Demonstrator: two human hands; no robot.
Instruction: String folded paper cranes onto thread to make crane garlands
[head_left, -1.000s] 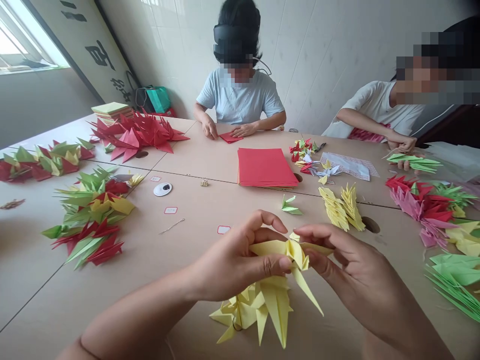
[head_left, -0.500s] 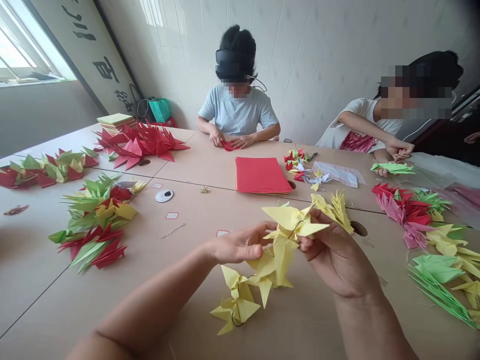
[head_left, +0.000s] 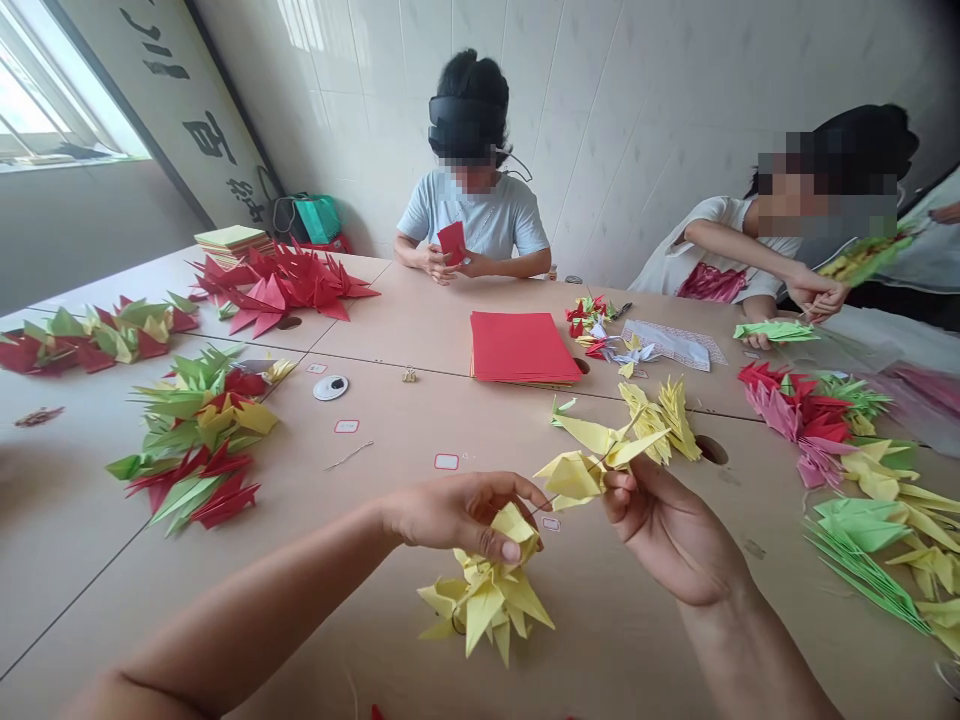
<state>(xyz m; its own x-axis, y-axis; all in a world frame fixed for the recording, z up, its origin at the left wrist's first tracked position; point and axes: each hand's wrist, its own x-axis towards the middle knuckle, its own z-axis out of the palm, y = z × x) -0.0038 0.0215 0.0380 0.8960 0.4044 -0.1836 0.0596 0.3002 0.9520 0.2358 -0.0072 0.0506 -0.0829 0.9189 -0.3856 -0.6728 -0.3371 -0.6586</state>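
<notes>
My right hand pinches a yellow paper crane on a dark string, up over the table. Closed round a second yellow crane on that string is my left hand, lower and to the left. A short stretch of string runs between the two hands. Beneath my left hand hangs a bunch of further yellow cranes, pushed close together with their points sticking out. Just beyond my right hand lie folded yellow cranes and a small green folded piece.
Red paper sheets are stacked mid-table. Strung red, green and yellow cranes lie left, with red cranes behind. More cranes lie right. A white spool sits left of centre. Two people work opposite.
My hands have moved apart along the string. The yellow cranes below my left hand are now bunched together. Opposite, the person has lifted a red paper off the table.
</notes>
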